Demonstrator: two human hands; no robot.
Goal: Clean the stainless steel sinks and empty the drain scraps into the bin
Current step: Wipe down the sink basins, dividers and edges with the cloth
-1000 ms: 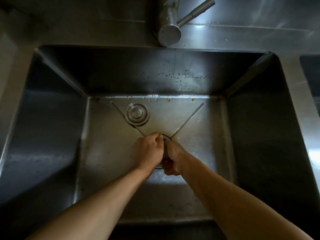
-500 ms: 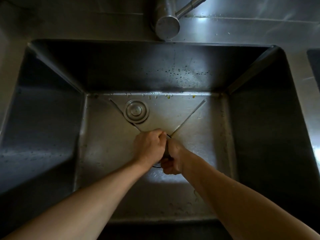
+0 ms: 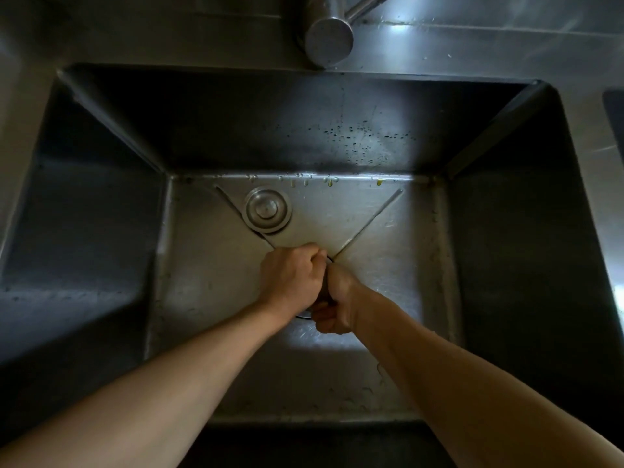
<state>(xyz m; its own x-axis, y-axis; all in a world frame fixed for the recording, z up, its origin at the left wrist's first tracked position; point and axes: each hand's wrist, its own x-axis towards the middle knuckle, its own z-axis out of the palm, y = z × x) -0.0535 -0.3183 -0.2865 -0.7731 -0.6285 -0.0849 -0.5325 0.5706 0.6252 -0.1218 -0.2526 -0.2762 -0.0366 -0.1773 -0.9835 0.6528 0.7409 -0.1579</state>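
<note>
Both my hands are down at the middle of the sink point(image 3: 101, 231) floor, over the drain. My left hand point(image 3: 290, 276) is curled into a fist round something at the drain, and my right hand point(image 3: 334, 304) is curled tight against it at four o'clock; a thin sliver of the strainer point(image 3: 304, 316) rim shows just under my wrists, the rest is hidden, so I cannot tell exactly what each set of fingers has hold of. I judge I am on the step of working the strainer loose so the scraps can go to the bin, which is nowhere in view. The next move looks like a straight lift with a firm grip, keeping the strainer level so nothing spills back onto the steel. The round plug point(image 3: 267, 210) lies flat on the floor at eleven o'clock from my hands, near but apart from them. A few yellowish scraps point(image 3: 329, 180) sit along the seam at twelve o'clock where the floor meets the back wall, and droplets speckle that wall. The tap point(image 3: 329, 37) hangs over the back edge at twelve. The steel table point(image 3: 472, 52) round the sink is wet in spots, and the light is dim.
</note>
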